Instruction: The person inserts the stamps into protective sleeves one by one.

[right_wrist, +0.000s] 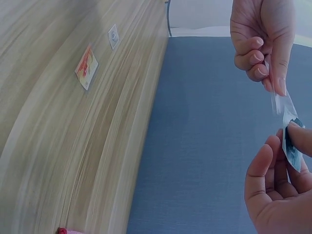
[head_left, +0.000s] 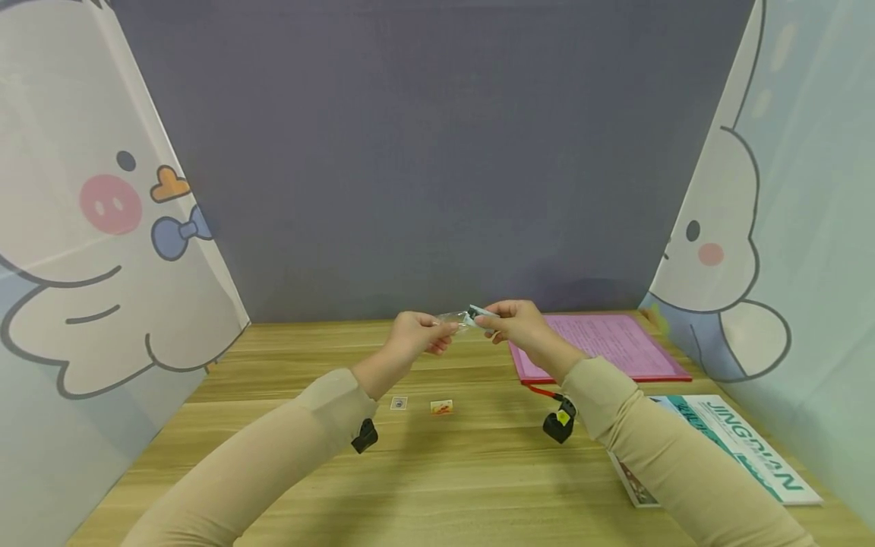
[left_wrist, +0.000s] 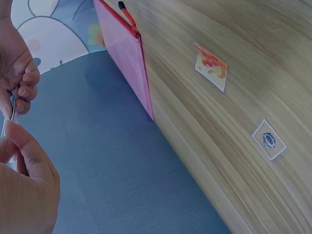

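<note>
A small clear plastic sleeve point(head_left: 456, 318) is held in the air above the tabletop, stretched roughly level between two hands. The left hand point(head_left: 417, 334) pinches its transparent end. The right hand point(head_left: 514, 320) pinches the other end, where a small blue-grey stamp point(right_wrist: 291, 148) with a toothed edge sits partly in the sleeve's mouth.

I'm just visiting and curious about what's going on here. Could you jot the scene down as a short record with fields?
Setting: wooden desk with cartoon-duck side panels
Left hand: pinches one end of a clear sleeve
Right hand: pinches a small stamp at the sleeve's other end
Height: both hands raised above the desk
On desk: grey stamp and orange stamp lying side by side
Right side: pink folder, printed booklet
</note>
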The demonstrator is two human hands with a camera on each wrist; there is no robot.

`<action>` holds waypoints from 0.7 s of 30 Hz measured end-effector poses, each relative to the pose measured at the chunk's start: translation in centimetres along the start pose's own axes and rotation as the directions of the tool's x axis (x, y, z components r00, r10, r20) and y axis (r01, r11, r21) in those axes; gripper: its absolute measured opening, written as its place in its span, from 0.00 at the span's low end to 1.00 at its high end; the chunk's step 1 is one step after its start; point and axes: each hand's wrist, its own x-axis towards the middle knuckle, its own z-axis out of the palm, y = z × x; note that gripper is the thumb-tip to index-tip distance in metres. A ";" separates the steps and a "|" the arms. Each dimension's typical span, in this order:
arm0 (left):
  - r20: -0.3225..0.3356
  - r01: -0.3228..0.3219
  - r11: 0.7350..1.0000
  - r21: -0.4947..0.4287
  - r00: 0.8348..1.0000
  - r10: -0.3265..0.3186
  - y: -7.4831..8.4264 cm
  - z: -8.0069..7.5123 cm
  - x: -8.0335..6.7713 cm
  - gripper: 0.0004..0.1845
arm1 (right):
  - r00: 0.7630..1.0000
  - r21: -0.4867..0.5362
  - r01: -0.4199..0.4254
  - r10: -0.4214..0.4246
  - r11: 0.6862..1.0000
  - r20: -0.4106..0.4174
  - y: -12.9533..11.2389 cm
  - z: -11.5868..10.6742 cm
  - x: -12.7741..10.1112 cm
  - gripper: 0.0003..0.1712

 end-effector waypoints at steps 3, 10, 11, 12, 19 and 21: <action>0.003 -0.007 1.000 -0.013 1.000 0.007 0.0 0.1 0.1 0.12 | 1.000 -0.009 0.000 0.000 1.000 0.014 0.1 -0.2 0.1 0.17; 0.011 -0.002 1.000 0.006 1.000 0.002 0.1 0.2 0.2 0.11 | 0.999 -0.045 -0.014 0.016 0.999 0.048 0.4 -0.3 0.2 0.17; 0.012 -0.002 1.000 0.013 1.000 0.002 0.1 0.3 0.2 0.10 | 0.999 -0.050 -0.014 0.016 0.999 0.050 0.4 -0.3 0.1 0.17; 0.013 -0.003 1.000 0.020 1.000 0.003 0.2 0.3 0.2 0.10 | 0.999 -0.057 -0.012 0.015 0.998 0.051 0.4 -0.3 0.1 0.17; 0.017 -0.012 1.000 0.023 1.000 0.012 0.6 0.6 0.2 0.10 | 0.998 -0.107 -0.018 0.024 0.994 0.061 -0.1 -0.4 -0.2 0.17; 0.022 -0.011 1.000 0.026 1.000 0.011 0.7 0.6 0.1 0.10 | 0.998 -0.118 -0.018 0.026 0.993 0.066 -0.1 -0.5 -0.2 0.16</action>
